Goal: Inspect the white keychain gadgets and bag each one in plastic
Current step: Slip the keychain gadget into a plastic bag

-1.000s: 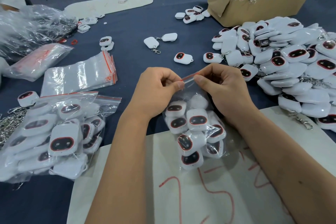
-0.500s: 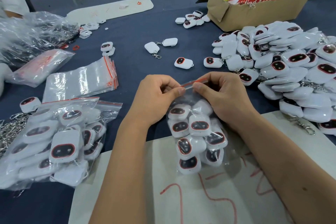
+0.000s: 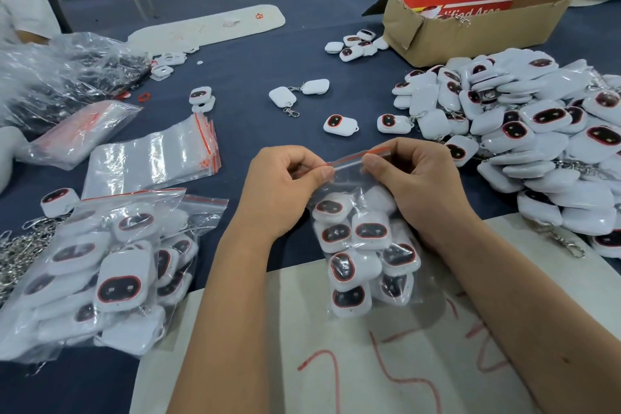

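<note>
A clear zip bag (image 3: 364, 245) filled with several white keychain gadgets hangs between my hands over the table's centre. My left hand (image 3: 285, 191) pinches the left end of its red zip strip. My right hand (image 3: 420, 185) pinches the right end of the same strip. A big heap of loose white gadgets (image 3: 537, 138) lies to the right. Filled bags (image 3: 100, 265) rest at the left, and a stack of empty zip bags (image 3: 151, 158) lies behind them.
A cardboard box (image 3: 470, 30) with a red sign stands at the back right. Loose gadgets (image 3: 339, 124) are scattered mid-table. Metal chains (image 3: 16, 252) lie at the far left beside crumpled plastic (image 3: 60, 77). A white sheet with red marks (image 3: 336, 363) covers the near edge.
Both hands stay pinched on the zip strip and have drawn slightly apart along it. The bag hangs much as before.
</note>
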`<move>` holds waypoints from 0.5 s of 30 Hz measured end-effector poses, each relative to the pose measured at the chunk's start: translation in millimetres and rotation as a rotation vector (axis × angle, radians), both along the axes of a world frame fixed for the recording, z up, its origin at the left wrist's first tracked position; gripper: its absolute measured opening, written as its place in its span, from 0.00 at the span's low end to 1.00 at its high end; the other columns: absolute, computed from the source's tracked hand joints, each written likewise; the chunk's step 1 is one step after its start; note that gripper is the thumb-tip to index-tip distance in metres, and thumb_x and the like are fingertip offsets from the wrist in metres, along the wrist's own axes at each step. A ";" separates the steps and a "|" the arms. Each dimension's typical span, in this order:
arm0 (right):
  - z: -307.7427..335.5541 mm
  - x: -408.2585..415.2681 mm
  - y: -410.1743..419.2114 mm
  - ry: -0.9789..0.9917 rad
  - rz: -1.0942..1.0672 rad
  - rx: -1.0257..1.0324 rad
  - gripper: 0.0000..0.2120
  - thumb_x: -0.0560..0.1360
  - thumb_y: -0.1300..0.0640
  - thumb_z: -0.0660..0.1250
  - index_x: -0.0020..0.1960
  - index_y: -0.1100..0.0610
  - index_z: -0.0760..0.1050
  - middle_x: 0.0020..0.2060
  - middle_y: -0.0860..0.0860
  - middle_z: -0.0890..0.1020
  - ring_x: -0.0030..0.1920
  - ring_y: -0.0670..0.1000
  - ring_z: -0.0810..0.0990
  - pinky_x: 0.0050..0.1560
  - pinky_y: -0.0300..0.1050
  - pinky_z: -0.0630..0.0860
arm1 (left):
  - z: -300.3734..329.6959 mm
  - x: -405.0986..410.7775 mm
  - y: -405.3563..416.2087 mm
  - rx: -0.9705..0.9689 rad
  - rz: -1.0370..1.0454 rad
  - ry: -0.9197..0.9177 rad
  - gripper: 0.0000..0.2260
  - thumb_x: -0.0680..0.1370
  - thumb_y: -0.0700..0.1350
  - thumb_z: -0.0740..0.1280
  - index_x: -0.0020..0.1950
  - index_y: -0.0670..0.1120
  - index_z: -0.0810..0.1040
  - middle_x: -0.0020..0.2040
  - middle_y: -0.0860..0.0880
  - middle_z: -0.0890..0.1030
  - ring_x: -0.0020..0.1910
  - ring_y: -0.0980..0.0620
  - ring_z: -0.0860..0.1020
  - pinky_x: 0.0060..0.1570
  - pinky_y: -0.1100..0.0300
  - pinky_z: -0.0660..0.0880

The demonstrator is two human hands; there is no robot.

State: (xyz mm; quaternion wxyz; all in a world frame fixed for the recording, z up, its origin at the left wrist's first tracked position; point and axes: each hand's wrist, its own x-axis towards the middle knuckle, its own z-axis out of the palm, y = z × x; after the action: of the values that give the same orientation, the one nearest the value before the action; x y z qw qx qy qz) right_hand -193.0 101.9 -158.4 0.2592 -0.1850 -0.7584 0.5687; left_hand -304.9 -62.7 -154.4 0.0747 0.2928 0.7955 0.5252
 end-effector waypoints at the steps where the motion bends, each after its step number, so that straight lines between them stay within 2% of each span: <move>1: 0.2 0.2 -0.1 0.000 -0.004 -0.006 0.08 0.78 0.58 0.74 0.41 0.51 0.84 0.37 0.49 0.87 0.37 0.42 0.81 0.42 0.38 0.80 | 0.0 0.2 0.6 0.002 0.003 -0.001 0.05 0.76 0.41 0.76 0.41 0.47 0.86 0.36 0.46 0.85 0.40 0.40 0.83 0.46 0.41 0.82; 6: 2.0 1.6 0.0 0.007 -0.042 -0.051 0.07 0.78 0.58 0.74 0.41 0.52 0.84 0.38 0.51 0.87 0.37 0.42 0.81 0.41 0.38 0.80 | -0.8 -0.9 -2.8 0.028 0.042 -0.028 0.04 0.76 0.45 0.77 0.41 0.49 0.87 0.36 0.46 0.85 0.37 0.47 0.82 0.46 0.45 0.80; 9: 2.1 1.8 0.5 0.015 -0.055 -0.084 0.08 0.79 0.58 0.74 0.41 0.53 0.84 0.38 0.52 0.87 0.36 0.43 0.81 0.39 0.36 0.79 | -0.4 -3.5 -7.1 0.017 0.033 -0.045 0.05 0.77 0.43 0.76 0.41 0.50 0.87 0.38 0.48 0.86 0.38 0.50 0.81 0.48 0.46 0.81; 12: 2.6 1.1 -0.3 0.009 -0.046 -0.078 0.08 0.79 0.58 0.74 0.41 0.53 0.84 0.38 0.52 0.87 0.36 0.43 0.81 0.39 0.36 0.79 | 0.3 -3.0 -7.7 -0.001 0.037 -0.030 0.06 0.77 0.42 0.76 0.41 0.49 0.86 0.37 0.47 0.85 0.37 0.50 0.80 0.47 0.46 0.80; 15: 2.8 1.4 -0.5 0.009 -0.045 -0.078 0.08 0.79 0.58 0.73 0.41 0.53 0.84 0.38 0.52 0.87 0.37 0.44 0.81 0.40 0.37 0.80 | -0.3 -2.3 -6.2 -0.003 0.052 -0.005 0.05 0.76 0.42 0.76 0.41 0.49 0.86 0.36 0.47 0.85 0.37 0.46 0.81 0.46 0.48 0.80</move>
State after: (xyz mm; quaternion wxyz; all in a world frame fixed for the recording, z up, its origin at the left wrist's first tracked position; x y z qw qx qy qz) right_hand -191.7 101.4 -155.7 0.2681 -0.2095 -0.7300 0.5928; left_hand -307.1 -68.8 -154.7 0.0634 0.2705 0.8034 0.5267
